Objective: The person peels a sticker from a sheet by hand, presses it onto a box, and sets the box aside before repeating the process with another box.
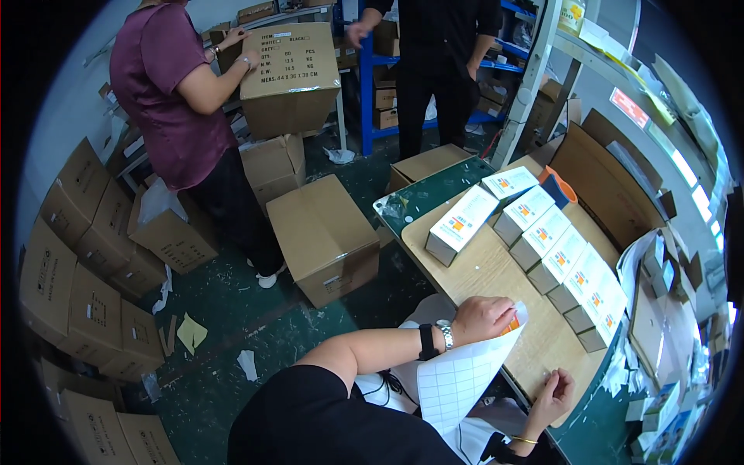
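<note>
My left hand (484, 319), a watch at its wrist, is closed on the upper end of a white sticker sheet (457, 387). Blue grid lines cover the sheet's backing, and a bit of orange shows at its curled top. My right hand (556, 395) hovers by the near edge of the wooden board (496, 283) with its fingertips pinched; whatever is between them is too small to make out. Beyond my hands, several white boxes (558, 256) with orange-marked labels stand in a row. Left of that row sits one separate white box (463, 225).
An orange-and-dark tape dispenser (559, 187) lies behind the row. An open carton (608, 182) stands at the right. A closed carton (324, 239) is on the floor left of the table. One person (167, 85) handles a large carton (291, 70); another (438, 70) stands behind.
</note>
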The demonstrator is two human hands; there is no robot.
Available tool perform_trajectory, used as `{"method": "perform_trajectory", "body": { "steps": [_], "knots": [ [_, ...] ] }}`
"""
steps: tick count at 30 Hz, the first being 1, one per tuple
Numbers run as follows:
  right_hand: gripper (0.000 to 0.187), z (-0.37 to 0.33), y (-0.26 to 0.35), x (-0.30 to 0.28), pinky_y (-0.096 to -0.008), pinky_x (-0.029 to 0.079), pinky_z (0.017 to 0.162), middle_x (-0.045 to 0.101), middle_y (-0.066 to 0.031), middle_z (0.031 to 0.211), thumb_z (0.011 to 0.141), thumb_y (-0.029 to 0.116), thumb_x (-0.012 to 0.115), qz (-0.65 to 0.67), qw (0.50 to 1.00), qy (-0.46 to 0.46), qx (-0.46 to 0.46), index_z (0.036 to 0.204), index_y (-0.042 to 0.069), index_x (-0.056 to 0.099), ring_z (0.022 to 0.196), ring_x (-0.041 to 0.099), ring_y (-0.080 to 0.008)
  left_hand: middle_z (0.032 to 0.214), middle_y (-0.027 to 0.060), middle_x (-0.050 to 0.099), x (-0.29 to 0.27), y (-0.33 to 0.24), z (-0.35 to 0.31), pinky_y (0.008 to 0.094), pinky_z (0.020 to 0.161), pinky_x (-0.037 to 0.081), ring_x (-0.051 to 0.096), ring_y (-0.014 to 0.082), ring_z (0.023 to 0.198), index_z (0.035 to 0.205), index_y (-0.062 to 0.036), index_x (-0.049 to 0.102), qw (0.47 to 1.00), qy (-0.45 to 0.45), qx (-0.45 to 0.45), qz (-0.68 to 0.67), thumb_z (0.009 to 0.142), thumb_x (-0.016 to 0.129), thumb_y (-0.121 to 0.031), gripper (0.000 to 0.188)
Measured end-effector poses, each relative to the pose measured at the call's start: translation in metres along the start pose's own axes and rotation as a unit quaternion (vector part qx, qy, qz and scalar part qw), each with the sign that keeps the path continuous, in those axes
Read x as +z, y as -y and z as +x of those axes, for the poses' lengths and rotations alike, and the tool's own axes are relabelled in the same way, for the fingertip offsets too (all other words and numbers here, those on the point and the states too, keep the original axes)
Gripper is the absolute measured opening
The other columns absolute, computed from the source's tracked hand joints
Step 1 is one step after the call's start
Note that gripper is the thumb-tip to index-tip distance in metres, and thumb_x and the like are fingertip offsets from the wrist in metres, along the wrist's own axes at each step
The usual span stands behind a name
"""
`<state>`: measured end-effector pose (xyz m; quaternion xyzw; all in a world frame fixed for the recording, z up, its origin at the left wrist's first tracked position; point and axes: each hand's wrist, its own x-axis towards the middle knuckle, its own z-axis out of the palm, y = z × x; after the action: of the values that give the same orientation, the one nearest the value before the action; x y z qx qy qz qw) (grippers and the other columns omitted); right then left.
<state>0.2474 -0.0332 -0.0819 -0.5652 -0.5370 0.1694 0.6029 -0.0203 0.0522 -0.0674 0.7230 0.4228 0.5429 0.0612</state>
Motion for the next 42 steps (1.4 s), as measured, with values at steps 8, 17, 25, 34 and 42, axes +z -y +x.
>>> {"method": "perform_trajectory", "body": {
  "steps": [8, 17, 25, 34, 42],
  "knots": [
    [0.008, -0.002, -0.001, 0.0, -0.0214, 0.05, 0.074, 0.065, -0.0018, 0.093, 0.104, 0.005, 0.064, 0.004, 1.0, 0.0, 0.0, 0.11, -0.001, 0.066, 0.082, 0.061, -0.0083, 0.076, 0.0108, 0.07, -0.001, 0.003, 0.0, 0.0387, 0.055, 0.054, 0.07, 0.0287, 0.065, 0.092, -0.0061, 0.065, 1.0, -0.006, 0.011, -0.001, 0.095, 0.07, -0.016, 0.011],
    [0.011, 0.002, 0.006, 0.0, -0.0214, 0.052, 0.077, 0.068, -0.0031, 0.099, 0.103, 0.004, 0.065, 0.013, 1.0, 0.018, 0.021, 0.113, 0.0, 0.066, 0.087, 0.064, -0.0092, 0.077, 0.0122, 0.069, -0.002, -0.001, 0.003, 0.0429, 0.058, 0.054, 0.069, 0.0321, 0.067, 0.089, -0.0073, 0.063, 1.0, 0.011, -0.002, -0.012, 0.096, 0.067, -0.018, 0.013],
    [0.055, -0.027, 0.082, 0.014, -0.0355, 0.049, 0.099, 0.065, -0.0102, 0.128, 0.089, 0.021, 0.083, -0.031, 0.989, 0.135, -0.052, 0.135, 0.003, 0.058, 0.116, 0.062, -0.021, 0.075, 0.0161, 0.068, -0.008, -0.003, 0.008, 0.0459, 0.056, 0.051, 0.068, 0.0362, 0.066, 0.088, -0.0048, 0.064, 0.998, 0.042, -0.033, -0.044, 0.097, 0.068, -0.018, 0.017],
    [0.122, -0.061, 0.123, 0.038, -0.0446, 0.045, 0.109, 0.04, -0.0181, 0.156, 0.067, 0.042, 0.097, -0.131, 0.955, 0.231, -0.132, 0.161, 0.005, 0.028, 0.141, 0.046, -0.0333, 0.069, 0.0177, 0.066, -0.031, -0.038, 0.008, 0.0465, 0.056, 0.05, 0.068, 0.038, 0.065, 0.09, -0.0034, 0.064, 0.993, 0.08, -0.068, -0.058, 0.099, 0.066, -0.019, 0.018],
    [0.123, -0.067, 0.115, 0.039, -0.0453, 0.044, 0.111, 0.037, -0.0197, 0.157, 0.069, 0.032, 0.098, -0.113, 0.958, 0.238, -0.116, 0.163, 0.005, 0.024, 0.143, 0.043, -0.0346, 0.065, 0.0158, 0.066, -0.046, -0.063, 0.0, 0.0422, 0.052, 0.051, 0.069, 0.0342, 0.061, 0.092, -0.0039, 0.065, 0.994, 0.09, -0.018, -0.059, 0.099, 0.067, -0.018, 0.015]
  ]
}}
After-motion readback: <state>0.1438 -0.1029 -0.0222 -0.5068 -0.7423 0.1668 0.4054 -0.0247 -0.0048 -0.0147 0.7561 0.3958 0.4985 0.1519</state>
